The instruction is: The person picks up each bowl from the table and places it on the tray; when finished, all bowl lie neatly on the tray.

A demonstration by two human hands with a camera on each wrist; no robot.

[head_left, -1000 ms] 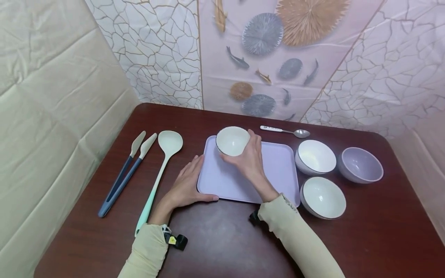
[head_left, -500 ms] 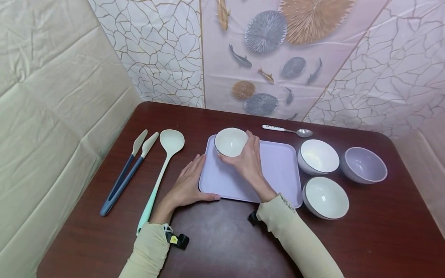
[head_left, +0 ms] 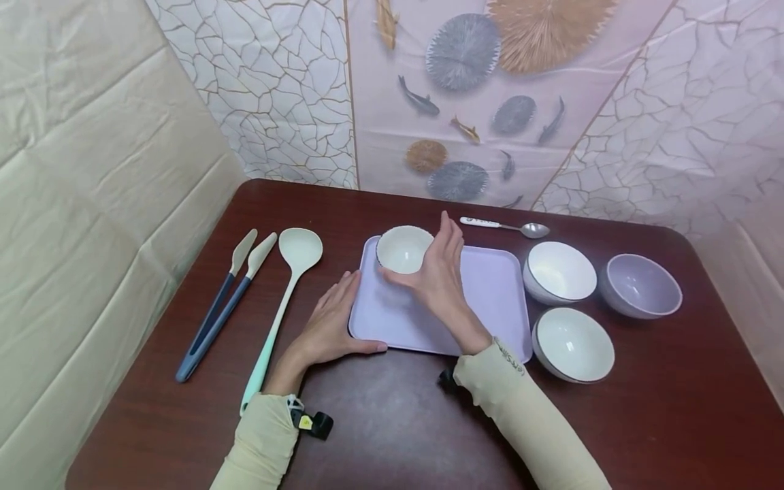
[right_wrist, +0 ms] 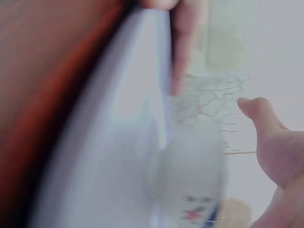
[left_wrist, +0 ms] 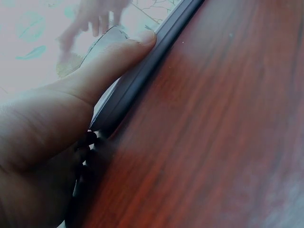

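Note:
A small white bowl (head_left: 404, 250) with a dark rim sits upright on the back left part of the lilac tray (head_left: 398, 320). My right hand (head_left: 437, 272) is spread beside that bowl, above the tray. In the right wrist view its thumb stands apart from the white bowl (right_wrist: 192, 175), which shows a printed mark on its side. At the tray's front left corner rests my left hand (head_left: 333, 327), fingers straight along the left edge and thumb along the front edge. The left wrist view has the thumb (left_wrist: 118, 59) lying against the tray's rim.
Right of the tray stand two white bowls (head_left: 560, 272) (head_left: 574, 345) and a purple bowl (head_left: 641, 286). A spoon (head_left: 505, 226) lies behind the tray. On the left lie a pale green ladle (head_left: 278, 320) and blue-handled tongs (head_left: 220, 313). Fabric walls enclose the table (head_left: 380, 422).
My right hand's fingers have loosened from the bowl and spread upward, away from its rim. The bowl shifted slightly left on the tray. The left hand stays in place.

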